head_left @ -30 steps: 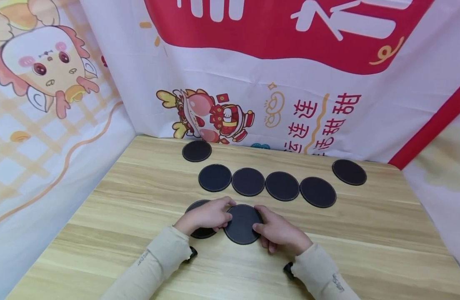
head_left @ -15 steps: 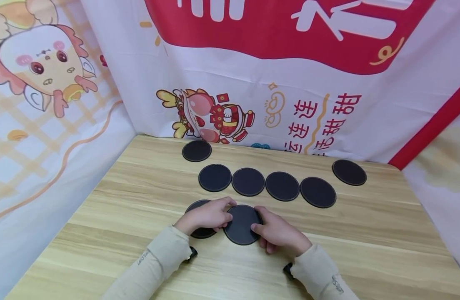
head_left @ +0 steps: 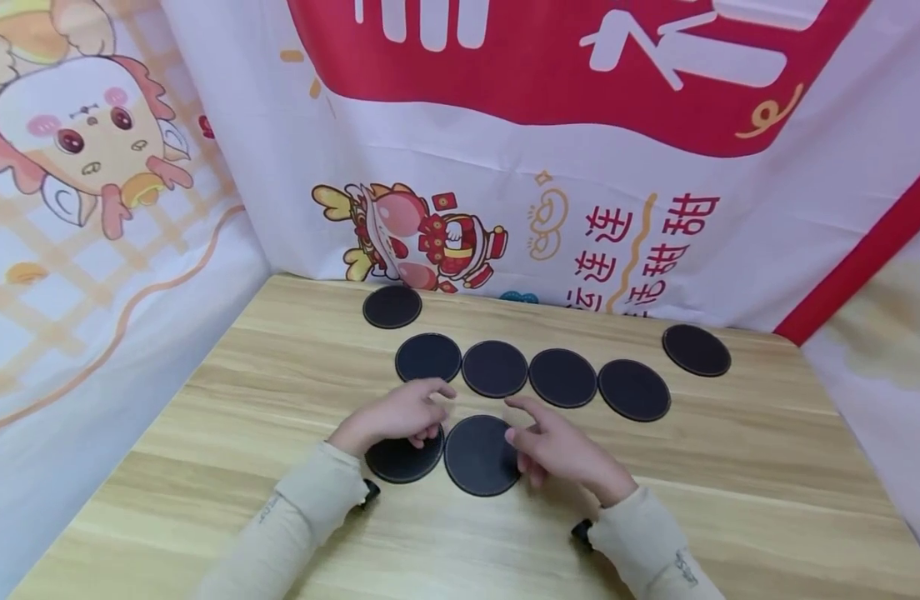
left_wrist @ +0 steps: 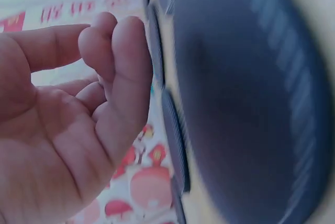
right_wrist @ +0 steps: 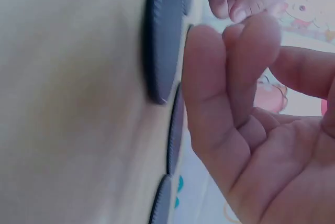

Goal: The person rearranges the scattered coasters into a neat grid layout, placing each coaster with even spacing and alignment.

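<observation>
Two round black coasters lie side by side at the front of the table: a left coaster and a right coaster. My left hand hovers over the far part of the left coaster, its fingers loosely bent around nothing. Over the right edge of the right coaster hangs my right hand, relaxed and holding nothing. In the left wrist view the fingers are apart from the stitched coaster. The right wrist view likewise has a gap between the fingers and the coaster.
Behind the hands, several black coasters form a touching row, from the left one to the right one. Single coasters lie at the back left and back right. A printed cloth hangs along the wooden table's back edge.
Both hands have let go of the right front coaster and lifted. The left hand moved left and slightly away, the right hand slightly right. The coaster stays beside the left one.
</observation>
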Motion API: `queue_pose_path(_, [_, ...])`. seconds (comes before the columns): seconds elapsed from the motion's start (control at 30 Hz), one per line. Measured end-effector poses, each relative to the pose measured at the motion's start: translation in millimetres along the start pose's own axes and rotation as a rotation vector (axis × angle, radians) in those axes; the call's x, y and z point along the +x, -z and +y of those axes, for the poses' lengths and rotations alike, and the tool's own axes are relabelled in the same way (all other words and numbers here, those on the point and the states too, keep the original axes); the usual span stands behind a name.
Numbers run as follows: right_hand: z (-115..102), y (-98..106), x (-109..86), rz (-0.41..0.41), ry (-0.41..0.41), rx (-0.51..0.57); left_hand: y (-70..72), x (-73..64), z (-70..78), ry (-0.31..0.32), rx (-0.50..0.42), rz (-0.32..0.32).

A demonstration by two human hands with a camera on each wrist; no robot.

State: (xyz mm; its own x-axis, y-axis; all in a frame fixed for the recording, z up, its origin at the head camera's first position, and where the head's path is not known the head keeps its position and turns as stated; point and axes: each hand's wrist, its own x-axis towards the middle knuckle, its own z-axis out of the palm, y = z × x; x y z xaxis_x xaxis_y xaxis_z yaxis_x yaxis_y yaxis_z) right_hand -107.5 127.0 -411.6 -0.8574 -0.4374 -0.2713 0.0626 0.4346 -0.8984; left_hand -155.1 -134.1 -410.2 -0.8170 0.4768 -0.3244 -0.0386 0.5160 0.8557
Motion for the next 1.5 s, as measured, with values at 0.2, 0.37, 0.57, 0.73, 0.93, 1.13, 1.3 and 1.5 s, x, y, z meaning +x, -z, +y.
queue_pose_path(0.2, [-28, 14, 32.4, 0.018, 0.062, 0.007, 62.1, 16.1, -11.6, 0.062, -0.031, 0.136])
queue_pose_path(0.37, [-53, 22, 84.4, 0.033, 0.015, -0.056, 107.1, 40.8, -27.8, 0.114, -0.111, 0.258])
queue_pose_path(0.57, [-75, 26, 153.4, 0.026, -0.049, -0.048, 139.2, 62.4, -42.2, 0.171, -0.175, 0.441])
queue_pose_path(0.73, [-89, 23, 198.4, 0.040, -0.072, -0.008, 152.7, 76.1, -51.0, 0.189, -0.025, 0.600])
queue_pose_path(0.93, [-89, 14, 237.1, -0.033, -0.206, 0.055, 153.0, 80.9, -50.8, 0.233, 0.160, 0.650])
queue_pose_path(1.13, [-85, 9, 258.2, -0.047, -0.254, 0.093, 149.4, 86.9, -46.6, 0.239, 0.171, 0.630])
queue_pose_path(1.3, [-87, 6, 266.4, -0.058, -0.242, 0.108, 147.7, 92.1, -44.4, 0.233, 0.153, 0.633])
queue_pose_path(1.5, [-87, 7, 268.8, -0.076, -0.266, 0.191, 147.2, 98.2, -45.4, 0.252, -0.022, 0.602])
